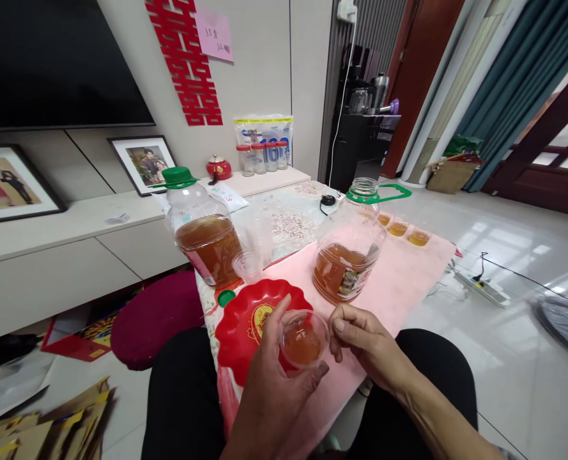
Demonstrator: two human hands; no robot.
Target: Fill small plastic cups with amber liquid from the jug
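Observation:
My left hand [284,390] is wrapped round a clear plastic cup [303,338] with amber liquid in it, above the near edge of a scalloped red tray [233,319]. Right beside the cup's rim, my right hand [360,338] has its fingers curled with thumb against forefinger; whether something small is between them is hidden. Beyond it stands an uncapped clear jug [341,268] with a green handle, partly filled with amber liquid. A second jug [207,243], green-capped and fuller, stands at the left. Between them are stacked clear cups [249,263].
A green cap [226,298] lies by the tray. Several filled cups [418,237] stand at the far right of the pink table cover [399,281]. A black coiled item [328,201] lies at the back. Left of the table is a maroon round stool [156,319].

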